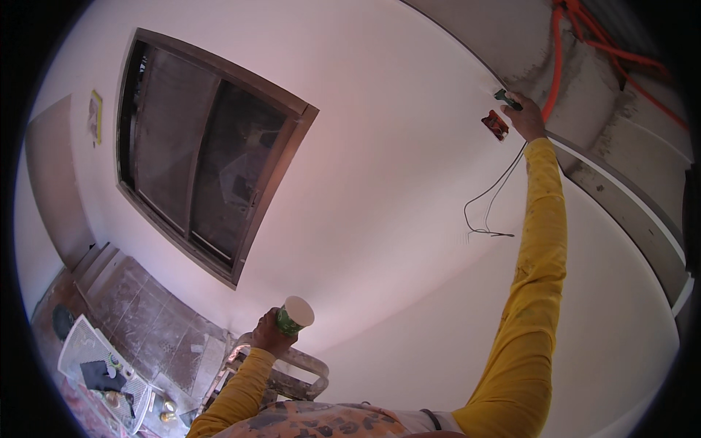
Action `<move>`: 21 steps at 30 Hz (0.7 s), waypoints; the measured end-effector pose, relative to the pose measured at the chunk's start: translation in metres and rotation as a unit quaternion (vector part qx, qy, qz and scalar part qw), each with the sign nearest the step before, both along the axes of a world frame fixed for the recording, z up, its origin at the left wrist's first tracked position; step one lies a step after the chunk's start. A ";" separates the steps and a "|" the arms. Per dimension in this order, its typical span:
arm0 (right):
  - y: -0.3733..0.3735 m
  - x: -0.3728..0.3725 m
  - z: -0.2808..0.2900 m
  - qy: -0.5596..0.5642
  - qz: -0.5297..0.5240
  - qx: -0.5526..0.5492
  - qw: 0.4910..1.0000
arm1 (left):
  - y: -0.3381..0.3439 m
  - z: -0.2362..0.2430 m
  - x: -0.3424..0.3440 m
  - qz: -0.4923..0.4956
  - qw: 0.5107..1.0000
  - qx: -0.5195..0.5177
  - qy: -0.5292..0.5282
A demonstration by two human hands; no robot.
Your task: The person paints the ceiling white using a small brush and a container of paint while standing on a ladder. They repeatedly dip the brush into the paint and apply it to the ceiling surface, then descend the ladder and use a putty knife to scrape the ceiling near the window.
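Head view: a white wall takes up most of the scene. Beyond its upper right edge is a grey, unfinished surface. A dusty tiled floor shows at lower left. A brown-framed window with dark panes is set in the wall, left of centre. Both arms wear yellow sleeves, the right one stained and raised high. Orange conduits run at upper right. A tubular metal frame stands beside the left forearm. Thin dark wires hang in a loop near the right forearm.

Left hand: fingers curled around a green cup, held low and tilted, pale top showing; contents cannot be told. Right hand: fingers bent and closed on a small green tool at the wall near its upper edge; contact cannot be confirmed. Just below the tool is a red recessed box.
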State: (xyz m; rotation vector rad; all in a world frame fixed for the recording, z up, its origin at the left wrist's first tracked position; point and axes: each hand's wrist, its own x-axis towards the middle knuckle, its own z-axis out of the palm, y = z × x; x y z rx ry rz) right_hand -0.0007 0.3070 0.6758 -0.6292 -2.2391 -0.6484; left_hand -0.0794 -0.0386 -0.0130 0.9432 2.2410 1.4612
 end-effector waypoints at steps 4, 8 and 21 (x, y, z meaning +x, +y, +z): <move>-0.011 0.019 0.001 -0.027 -0.057 0.032 0.997 | -0.001 0.001 -0.001 -0.005 1.000 0.005 -0.002; -0.026 0.017 0.003 -0.037 -0.195 0.061 0.978 | -0.002 0.002 0.000 -0.004 1.000 0.011 0.002; -0.064 -0.148 -0.028 -0.013 0.190 0.062 0.980 | -0.002 -0.005 0.000 0.024 0.999 0.033 0.034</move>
